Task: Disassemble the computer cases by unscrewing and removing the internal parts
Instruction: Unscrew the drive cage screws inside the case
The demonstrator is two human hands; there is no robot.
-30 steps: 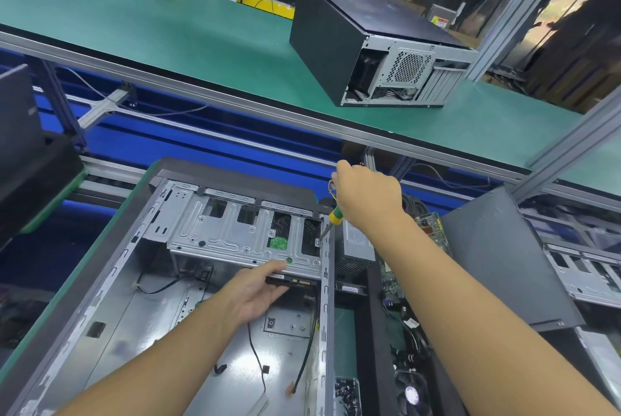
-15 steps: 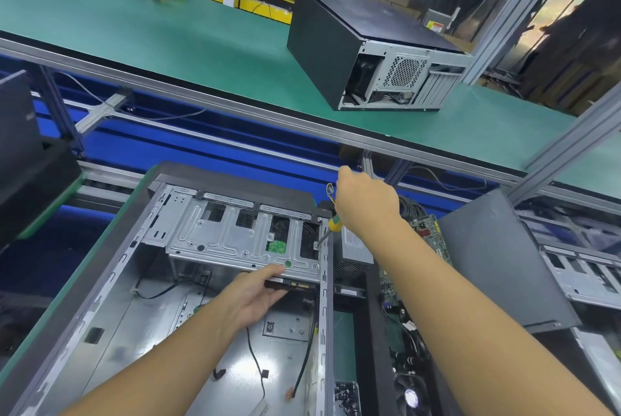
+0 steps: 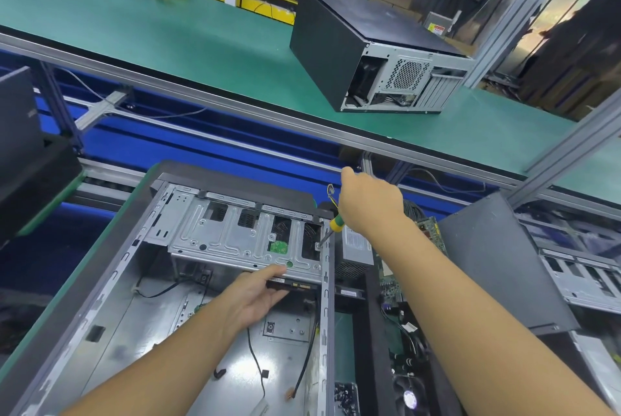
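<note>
Right hand point(image 3: 369, 204) is wrapped round the yellow-and-green screwdriver point(image 3: 335, 224), its tip set on a screw at the far right corner of the drive cage point(image 3: 235, 237), which sits at the far end of the open computer case point(image 3: 100, 298) lying flat before the person. Left hand point(image 3: 258, 291), fingers stretched out, steadies the cage's near edge and the dark drive point(image 3: 292, 285) beneath it. By my judgement the cage is stiff, sharp-edged sheet metal weighted by the drive, best supported from below.

Screwdriver point(image 3: 335, 225) at drive cage point(image 3: 235, 241) corner
</note>
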